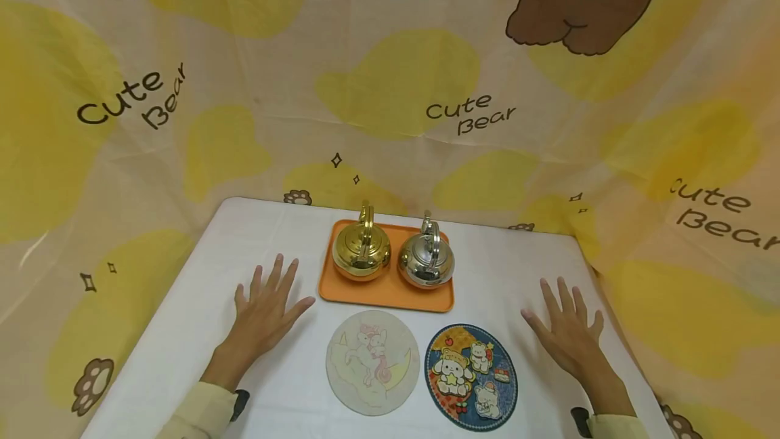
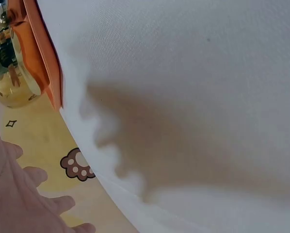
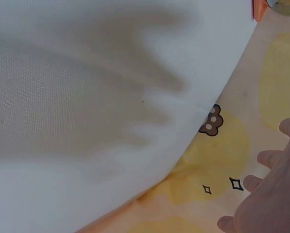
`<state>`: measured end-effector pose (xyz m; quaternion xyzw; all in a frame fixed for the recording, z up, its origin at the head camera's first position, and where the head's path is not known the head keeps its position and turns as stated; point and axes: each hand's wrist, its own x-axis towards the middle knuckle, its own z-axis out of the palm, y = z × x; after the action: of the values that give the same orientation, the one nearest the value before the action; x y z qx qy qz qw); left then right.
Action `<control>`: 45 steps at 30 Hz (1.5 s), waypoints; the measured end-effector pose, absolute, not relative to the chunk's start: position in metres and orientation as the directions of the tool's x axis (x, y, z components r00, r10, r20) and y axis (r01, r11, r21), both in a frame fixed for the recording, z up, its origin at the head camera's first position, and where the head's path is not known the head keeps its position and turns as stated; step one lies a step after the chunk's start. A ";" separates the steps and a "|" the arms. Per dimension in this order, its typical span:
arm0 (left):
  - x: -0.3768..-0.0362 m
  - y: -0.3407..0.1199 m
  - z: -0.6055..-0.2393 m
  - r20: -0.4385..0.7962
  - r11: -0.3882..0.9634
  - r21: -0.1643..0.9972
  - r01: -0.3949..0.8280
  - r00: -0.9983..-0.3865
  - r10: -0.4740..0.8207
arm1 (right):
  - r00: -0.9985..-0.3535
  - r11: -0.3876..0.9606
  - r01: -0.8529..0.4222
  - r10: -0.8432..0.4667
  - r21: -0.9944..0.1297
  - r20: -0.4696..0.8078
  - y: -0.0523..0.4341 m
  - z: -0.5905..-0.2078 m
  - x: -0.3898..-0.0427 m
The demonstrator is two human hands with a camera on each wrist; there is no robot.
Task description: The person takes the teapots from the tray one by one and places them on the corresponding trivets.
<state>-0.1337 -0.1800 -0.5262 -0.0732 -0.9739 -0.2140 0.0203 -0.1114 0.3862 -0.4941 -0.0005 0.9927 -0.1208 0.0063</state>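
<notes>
Both grips lie released, fingers spread flat on the worktop (image 1: pixel 183 330): left hand (image 1: pixel 266 314), right hand (image 1: pixel 567 332); between them, slightly ahead, gold kettle (image 1: pixel 361 255) and silver kettle (image 1: pixel 426 263) on a tray (image 1: pixel 390 298); probably rigid, slick metal, best taken by the top handles; backdrop reads "Cute Bear".

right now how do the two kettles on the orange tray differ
The gold kettle has a brass-yellow shine; the silver kettle is chrome grey. The gold kettle sits on the left half of the orange tray, the silver kettle on the right. Both are round, lidded, handles upright, and neither is touched by the hands.
</notes>
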 end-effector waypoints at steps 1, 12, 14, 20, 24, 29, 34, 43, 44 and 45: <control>-0.134 -0.179 -0.526 0.071 0.896 0.417 0.153 -0.988 0.136 | -1.000 0.970 -0.001 -0.004 -0.242 -0.012 0.386 -0.494 -0.111; -0.144 -0.171 -0.531 0.062 0.890 0.424 0.169 -0.986 0.157 | -1.000 0.970 0.000 -0.001 -0.241 -0.007 0.388 -0.495 -0.110; -0.146 -0.169 -0.532 0.061 0.888 0.427 0.171 -0.985 0.160 | -1.000 0.970 0.000 -0.001 -0.241 -0.005 0.388 -0.496 -0.110; -0.153 -0.161 -0.536 0.047 0.892 0.413 0.181 -0.983 0.177 | -1.000 0.971 0.002 -0.001 -0.238 -0.011 0.389 -0.497 -0.111; -0.155 -0.155 -0.537 0.038 0.893 0.408 0.191 -0.981 0.192 | -1.000 0.971 0.006 0.002 -0.239 -0.017 0.388 -0.498 -0.111; -0.158 -0.149 -0.537 0.029 0.885 0.422 0.199 -0.978 0.206 | -1.000 0.969 0.012 0.006 -0.246 -0.023 0.387 -0.497 -0.109; -0.162 -0.145 -0.539 0.043 0.880 0.427 0.210 -0.976 0.212 | -1.000 0.969 0.014 0.009 -0.245 -0.022 0.387 -0.498 -0.108; -0.167 -0.139 -0.541 0.009 0.871 0.450 0.196 -0.977 0.215 | -0.999 0.971 0.026 0.018 -0.239 -0.036 0.387 -0.498 -0.108; -0.168 -0.138 -0.541 0.008 0.870 0.453 0.195 -0.977 0.215 | -0.999 0.970 0.027 0.018 -0.241 -0.038 0.387 -0.498 -0.108; -0.168 -0.138 -0.541 0.005 0.871 0.451 0.195 -0.977 0.215 | -0.999 0.970 0.027 0.018 -0.241 -0.039 0.387 -0.498 -0.108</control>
<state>-0.1683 -0.1381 -0.5411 -0.1060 -0.9669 -0.2308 -0.0226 -0.1083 0.3865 -0.4978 0.0112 0.9923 -0.1218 0.0185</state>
